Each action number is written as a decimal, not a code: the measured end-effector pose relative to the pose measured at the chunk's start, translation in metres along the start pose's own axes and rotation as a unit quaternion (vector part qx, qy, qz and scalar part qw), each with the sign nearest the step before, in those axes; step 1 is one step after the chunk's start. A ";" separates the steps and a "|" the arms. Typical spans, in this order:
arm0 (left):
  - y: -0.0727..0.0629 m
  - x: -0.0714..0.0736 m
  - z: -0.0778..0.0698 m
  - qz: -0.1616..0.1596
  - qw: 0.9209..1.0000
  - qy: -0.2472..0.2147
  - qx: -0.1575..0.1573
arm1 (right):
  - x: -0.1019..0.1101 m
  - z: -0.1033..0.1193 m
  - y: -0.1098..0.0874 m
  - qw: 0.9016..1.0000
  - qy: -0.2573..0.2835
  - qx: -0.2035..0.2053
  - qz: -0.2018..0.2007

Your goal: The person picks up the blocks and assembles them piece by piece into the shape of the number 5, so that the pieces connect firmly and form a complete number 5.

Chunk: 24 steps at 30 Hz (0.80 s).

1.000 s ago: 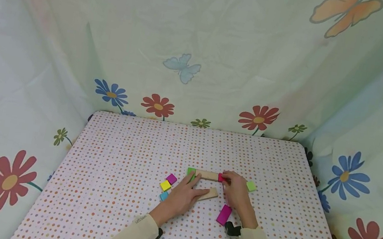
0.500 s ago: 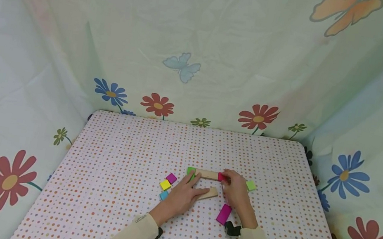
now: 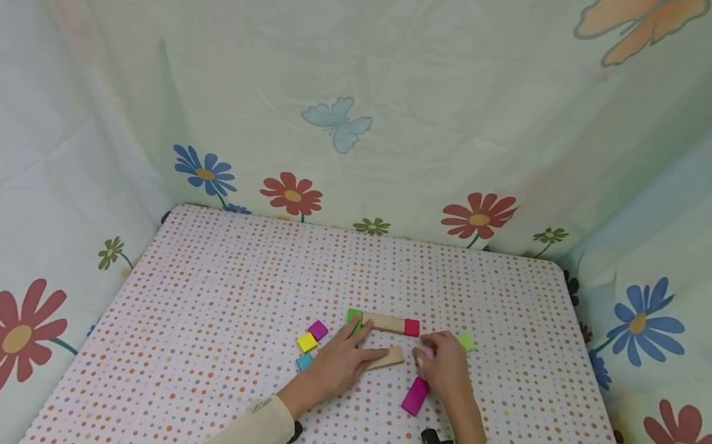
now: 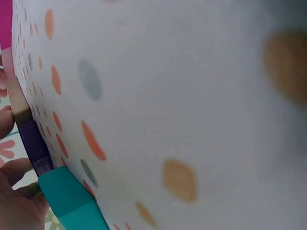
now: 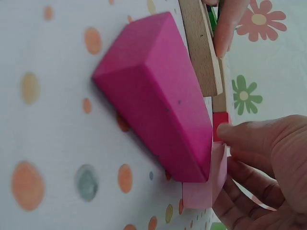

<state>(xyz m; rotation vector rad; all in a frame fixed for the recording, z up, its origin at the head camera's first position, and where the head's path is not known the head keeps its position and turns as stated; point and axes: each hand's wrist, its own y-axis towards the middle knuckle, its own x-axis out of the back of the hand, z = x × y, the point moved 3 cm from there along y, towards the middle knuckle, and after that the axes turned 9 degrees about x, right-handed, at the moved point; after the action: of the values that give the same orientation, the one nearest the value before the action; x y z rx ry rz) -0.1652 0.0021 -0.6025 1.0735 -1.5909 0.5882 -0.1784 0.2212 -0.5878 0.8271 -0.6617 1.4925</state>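
Observation:
In the head view my left hand (image 3: 336, 366) lies with fingers spread. Its fingertips rest on the green block (image 3: 353, 316) and at the end of the far wooden plank (image 3: 385, 324); its thumb rests on the nearer wooden plank (image 3: 394, 357). A red block (image 3: 412, 328) abuts the far plank's right end. My right hand (image 3: 448, 365) is just right of it, fingers loosely bent. In the right wrist view its thumb and fingers are about a light pink block (image 5: 204, 189), behind a magenta block (image 5: 163, 100). A purple block (image 4: 36, 143) shows beside my left fingers.
Left of my left hand lie a purple-pink block (image 3: 318, 330), a yellow block (image 3: 306, 342) and a blue block (image 3: 303, 362). A light green block (image 3: 466, 342) is right of my right hand. The dotted table (image 3: 236, 273) meets flowered curtains (image 3: 410, 145).
My right hand has let go of the red block and drawn back slightly toward me, leaving it in full view. My left hand has stayed in place.

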 end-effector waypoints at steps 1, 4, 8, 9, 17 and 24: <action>0.000 0.000 0.000 -0.001 1.000 -0.003 0.002 | 0.001 0.000 -0.001 1.000 -0.003 0.001 0.000; 0.000 0.000 0.000 0.003 1.000 -0.007 0.005 | 0.002 -0.001 -0.004 1.000 -0.010 0.003 -0.001; 0.001 -0.001 0.001 0.004 1.000 -0.002 0.004 | 0.005 -0.004 -0.009 1.000 -0.013 0.006 -0.011; 0.001 -0.001 0.001 0.003 1.000 -0.001 0.001 | 0.005 -0.005 -0.010 1.000 -0.013 0.006 -0.014; 0.001 -0.001 -0.001 0.005 1.000 0.001 -0.001 | 0.013 -0.012 -0.019 1.000 -0.010 -0.005 -0.014; 0.001 0.000 0.000 0.018 1.000 -0.020 0.012 | 0.023 -0.012 -0.020 0.998 -0.014 0.012 -0.056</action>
<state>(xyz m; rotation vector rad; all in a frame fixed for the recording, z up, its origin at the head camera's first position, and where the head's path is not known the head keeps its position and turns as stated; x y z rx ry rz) -0.1660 0.0029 -0.6025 1.0820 -1.6444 0.6148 -0.1601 0.2463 -0.5779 0.8904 -0.6088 1.3926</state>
